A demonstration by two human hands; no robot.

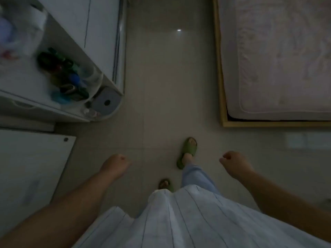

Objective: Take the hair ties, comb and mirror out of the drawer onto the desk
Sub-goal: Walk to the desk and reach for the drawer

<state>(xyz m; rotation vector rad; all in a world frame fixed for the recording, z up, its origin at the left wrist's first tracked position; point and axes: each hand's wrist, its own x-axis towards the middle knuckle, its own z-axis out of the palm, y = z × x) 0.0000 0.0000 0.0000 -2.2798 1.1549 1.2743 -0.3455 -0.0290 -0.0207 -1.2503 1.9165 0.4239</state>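
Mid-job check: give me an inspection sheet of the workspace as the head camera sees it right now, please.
Surface: white desk at upper left, blurred; a white panel below it.
Job's things: a heap of dark and coloured looped things on the desk, perhaps hair ties; too blurred to be sure. Comb, mirror, drawer: not made out.
Clutter: grey box with a round hole at the desk corner; pale blurred items at far left.
Grippers: left hand and right hand both loosely fisted over the floor, nothing seen in either.
Cables: nothing seen.
Surroundings: tiled floor, bed in a wooden frame at right, green slippers on the feet.
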